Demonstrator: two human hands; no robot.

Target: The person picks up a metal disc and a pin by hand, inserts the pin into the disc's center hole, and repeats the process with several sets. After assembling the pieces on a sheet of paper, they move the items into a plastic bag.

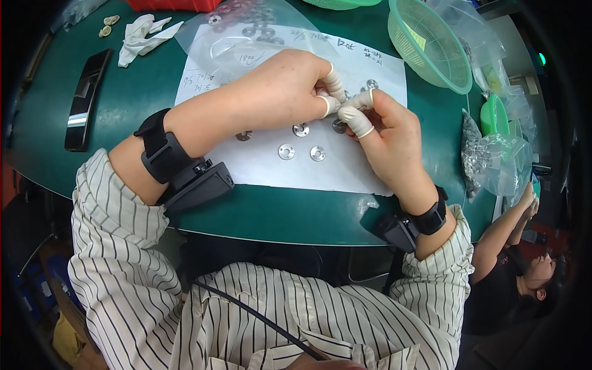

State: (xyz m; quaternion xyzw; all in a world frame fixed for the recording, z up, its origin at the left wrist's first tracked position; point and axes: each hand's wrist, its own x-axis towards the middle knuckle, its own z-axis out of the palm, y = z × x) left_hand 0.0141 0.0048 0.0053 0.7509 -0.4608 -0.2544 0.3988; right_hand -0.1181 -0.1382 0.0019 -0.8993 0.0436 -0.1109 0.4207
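Over a white sheet of paper [259, 165] with handwriting on it, my two hands meet fingertip to fingertip. My left hand [305, 86] is closed in a pinch, white finger cots on its thumb and a finger. Facing it, my right hand [388, 126] pinches too, with similar cots. What lies between the fingertips is too small and covered to make out. Small round metal discs with holes lie below on the paper: one disc [287, 152], another disc [317, 153] and a third [301, 130]. Another disc [338, 126] is partly hidden by my right thumb.
A clear plastic bag [246, 46] of metal discs covers the paper's far edge. A phone [88, 100] and crumpled white cloth [145, 37] lie left. Right are a green basket [425, 49] and a bag of small parts [473, 151]. Another person [505, 277] sits at right.
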